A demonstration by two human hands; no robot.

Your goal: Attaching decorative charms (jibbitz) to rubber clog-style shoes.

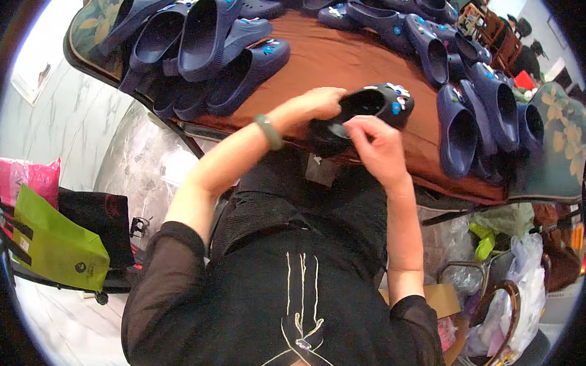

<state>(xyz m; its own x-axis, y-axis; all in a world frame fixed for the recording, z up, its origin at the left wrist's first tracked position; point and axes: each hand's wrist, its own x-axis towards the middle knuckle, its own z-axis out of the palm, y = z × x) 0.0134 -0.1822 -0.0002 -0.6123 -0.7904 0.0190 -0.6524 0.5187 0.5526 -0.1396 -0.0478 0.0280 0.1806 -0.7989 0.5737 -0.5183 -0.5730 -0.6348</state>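
Your two hands meet at a single dark clog [389, 104], which sits at the near edge of the brown cloth [349, 65], its charm-studded toe pointing to the upper right. Your left hand [316, 105] (the wrist bears a green bangle [269, 132]) grasps the clog's left side, the fingers bent over the rim of the opening. Your right hand [379, 147] stands at the heel end, fingers curled toward the thumb; whether they pinch the heel strap cannot be told. Navy clogs lie in overlapping groups, one at left [207, 44], another at right [456, 127]. Below the table's left side stands a lime-green bag [58, 246]; clear plastic bags [522, 281] occupy the lower right.
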